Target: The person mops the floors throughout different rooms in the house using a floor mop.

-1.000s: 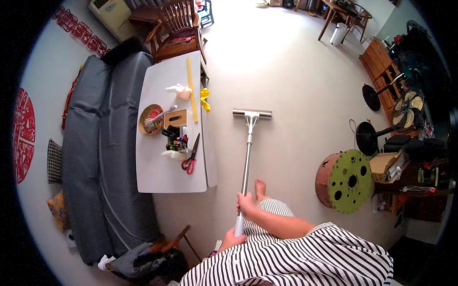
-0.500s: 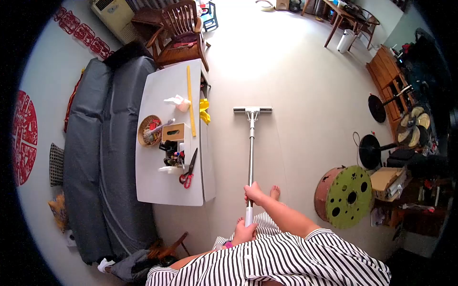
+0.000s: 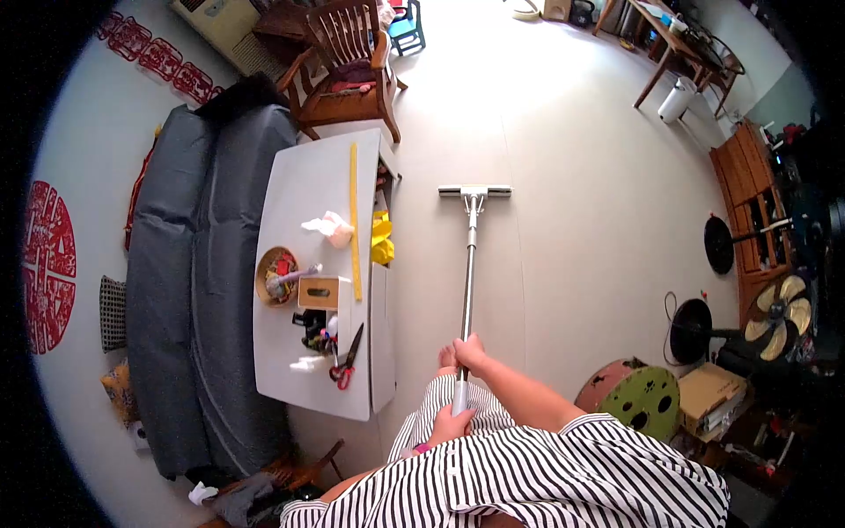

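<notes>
A sponge mop [image 3: 468, 282] with a long silver pole and a pale grip stretches forward from my body. Its wide flat head [image 3: 474, 191] lies on the tiled floor. My right hand [image 3: 470, 352] is wrapped round the pole, just above the grip. Lower down, near my striped clothes, my left hand [image 3: 451, 426] closes round the pale grip. A bare foot [image 3: 447, 357] shows beside my right hand, left of the pole.
Left of the mop stands a white table [image 3: 304, 189] carrying scissors [image 3: 348, 356], a tissue box [image 3: 319, 292] and a basket [image 3: 277, 277]. A grey sofa [image 3: 163, 290] is behind it. At right are a green-faced drum [image 3: 638, 400], a fan [image 3: 778, 312] and a cardboard box [image 3: 711, 394].
The table and drum now sit lower in view, as my body has moved forward. A different foot shows, beside the pole. The mop head is slightly higher and farther right; both hands keep their grip.
</notes>
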The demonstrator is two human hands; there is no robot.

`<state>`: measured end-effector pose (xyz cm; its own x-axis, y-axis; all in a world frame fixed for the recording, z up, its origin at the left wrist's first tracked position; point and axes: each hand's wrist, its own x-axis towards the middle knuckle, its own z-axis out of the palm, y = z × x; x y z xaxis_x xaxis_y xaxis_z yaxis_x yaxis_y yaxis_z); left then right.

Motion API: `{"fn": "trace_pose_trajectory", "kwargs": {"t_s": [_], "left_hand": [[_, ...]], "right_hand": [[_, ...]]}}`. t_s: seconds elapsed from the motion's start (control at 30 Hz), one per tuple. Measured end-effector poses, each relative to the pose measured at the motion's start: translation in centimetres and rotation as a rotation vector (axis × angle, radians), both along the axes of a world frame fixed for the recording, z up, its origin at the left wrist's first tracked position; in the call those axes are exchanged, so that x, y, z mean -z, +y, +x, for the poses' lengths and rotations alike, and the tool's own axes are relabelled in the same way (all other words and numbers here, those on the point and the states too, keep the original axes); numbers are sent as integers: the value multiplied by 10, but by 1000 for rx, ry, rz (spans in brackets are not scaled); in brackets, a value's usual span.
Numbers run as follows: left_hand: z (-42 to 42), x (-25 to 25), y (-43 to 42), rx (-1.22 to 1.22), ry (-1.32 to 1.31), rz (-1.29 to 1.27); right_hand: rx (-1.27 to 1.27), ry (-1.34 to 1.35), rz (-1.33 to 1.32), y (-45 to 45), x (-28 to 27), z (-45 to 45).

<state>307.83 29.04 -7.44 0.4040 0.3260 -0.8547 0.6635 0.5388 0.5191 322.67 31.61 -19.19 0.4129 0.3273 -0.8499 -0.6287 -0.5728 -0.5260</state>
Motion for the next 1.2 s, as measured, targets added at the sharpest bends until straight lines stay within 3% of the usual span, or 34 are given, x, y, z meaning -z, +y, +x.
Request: {"fn": "trace_pose_trajectory", "kwargs": {"t_s": [0.13,0.33,0.57,0.7,0.73,0.8,1.0,1.1,1.2], "left_hand": [[66,10,58,60,64,43],[199,-6,170,47,-44,-122],[320,-6,257,237,17,-113],[419,0,313,364,66,-19],[445,2,323,320,134,-18],[490,21,353,207,19,-79],[609,4,427,267,33,-18],[686,-29,453,221,75,-3],[747,-23,488,198,18,11]], "right_hand": [[66,-10,69,57,12,63],[26,26,73,159,-9,202],[61,92,58,238,-25,325],[93,70,97,288,-1,417],[91,76,98,301,5,440],[68,107,127,333,9,498],[66,116,74,411,-20,617],[21,136,47,435,-15,683],[10,129,74,473,3,744]]}}
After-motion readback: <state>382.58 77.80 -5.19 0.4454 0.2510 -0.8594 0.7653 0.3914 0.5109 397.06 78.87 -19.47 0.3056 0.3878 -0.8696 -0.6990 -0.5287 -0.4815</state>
